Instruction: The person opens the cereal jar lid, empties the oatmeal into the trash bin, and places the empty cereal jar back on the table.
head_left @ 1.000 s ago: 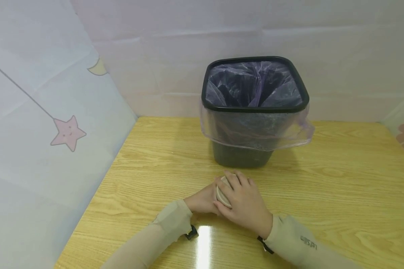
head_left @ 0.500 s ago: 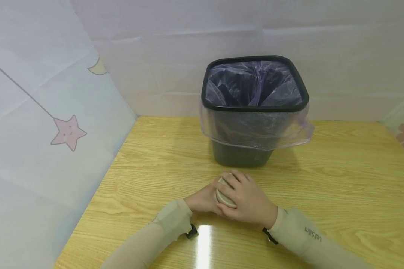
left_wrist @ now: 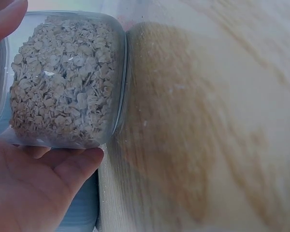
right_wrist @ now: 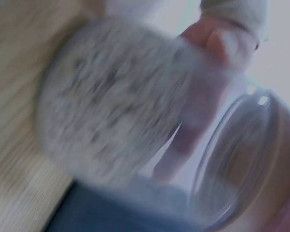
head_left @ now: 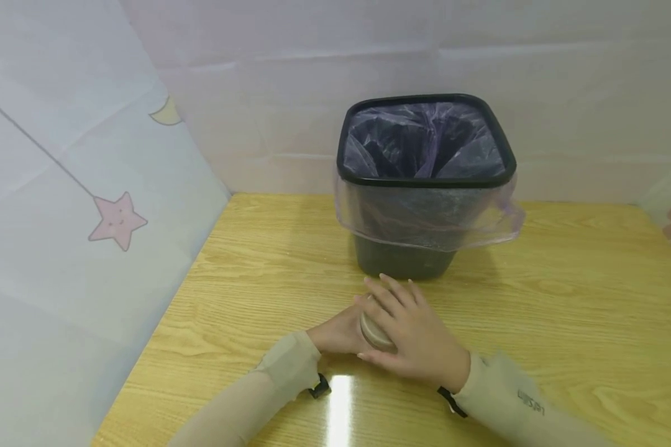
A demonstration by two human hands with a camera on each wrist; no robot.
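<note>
- Here, 1 clear jar (left_wrist: 67,67) of pale flakes (left_wrist: 63,106) stands upright on the table (head_left: 257,261), just in front of the bin (head_left: 405,257).
- The left hand (head_left: 340,332) curls round the jar's side.
- The right hand (head_left: 416,335) lies over the lid (head_left: 374,332), fingers spread and nearly straight.
- The right sleeve (head_left: 497,394) bears upside-down print (head_left: 531,403) like "LetSlim", too blurred for certainty.
- Left of the bin, the wall (head_left: 45,74) shows 1 smiling pink star (head_left: 117,220).

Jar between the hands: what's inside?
Pale, oat-like flakes fill much of the clear jar, with clear space above them. Anything buried deeper among the flakes is hidden.
</note>
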